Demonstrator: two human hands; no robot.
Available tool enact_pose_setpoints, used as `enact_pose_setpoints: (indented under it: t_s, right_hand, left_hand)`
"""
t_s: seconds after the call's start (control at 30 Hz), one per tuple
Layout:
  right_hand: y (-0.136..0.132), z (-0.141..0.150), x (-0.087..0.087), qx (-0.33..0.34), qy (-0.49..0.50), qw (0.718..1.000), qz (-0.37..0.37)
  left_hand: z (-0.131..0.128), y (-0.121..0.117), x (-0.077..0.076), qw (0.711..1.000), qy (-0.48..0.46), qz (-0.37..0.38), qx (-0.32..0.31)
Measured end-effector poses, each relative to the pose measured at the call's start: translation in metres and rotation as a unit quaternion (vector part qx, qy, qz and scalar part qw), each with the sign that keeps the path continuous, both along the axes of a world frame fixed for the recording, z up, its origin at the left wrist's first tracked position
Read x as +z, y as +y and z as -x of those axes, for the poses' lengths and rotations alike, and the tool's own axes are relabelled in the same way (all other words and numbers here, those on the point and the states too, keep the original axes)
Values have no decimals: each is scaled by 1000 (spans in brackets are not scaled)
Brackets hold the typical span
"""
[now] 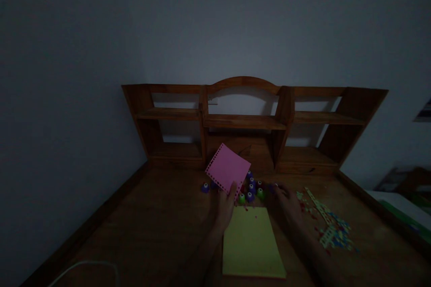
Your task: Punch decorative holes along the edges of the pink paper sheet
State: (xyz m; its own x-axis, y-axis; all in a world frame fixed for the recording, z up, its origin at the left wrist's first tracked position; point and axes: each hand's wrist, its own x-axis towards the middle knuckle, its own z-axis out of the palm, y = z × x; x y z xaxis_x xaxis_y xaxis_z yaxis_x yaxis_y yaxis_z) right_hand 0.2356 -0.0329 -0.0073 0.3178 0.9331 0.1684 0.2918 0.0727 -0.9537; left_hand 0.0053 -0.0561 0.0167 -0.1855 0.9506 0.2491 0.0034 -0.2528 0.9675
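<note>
My left hand (226, 206) pinches the lower corner of a pink sheet of paper (228, 168), raised and tilted above the desk. Rows of punched holes run along two of its edges. My right hand (286, 198) is closed around a small purple craft punch (272, 188), partly hidden by the fingers. Between the hands stand several more small punches, among them a green punch (260, 193), another green punch (241, 198) and a purple punch (250, 197). One purple punch (205, 188) sits apart on the left. Nearest me lies a yellow paper stack (252, 244), with a few pink bits on it.
Punched yellow strips (318, 206) and a scatter of coloured paper bits (340, 233) lie on the right of the wooden desk (144, 219). A wooden shelf unit (244, 121) closes off the back. A white cable (90, 262) curves at the front left. The room is dim.
</note>
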Motion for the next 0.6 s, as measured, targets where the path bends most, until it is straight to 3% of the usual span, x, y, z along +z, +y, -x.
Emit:
enact_pose_setpoints:
  t_s: [0.23, 0.6]
  right_hand:
    - [7, -11, -6, 1, -181, 984, 3]
    - [6, -5, -10, -4, -214, 977, -5]
  left_hand:
    - [-3, 8, -5, 1000, -2, -2, 15]
    - [-3, 9, -9, 1000, -10, 2, -2]
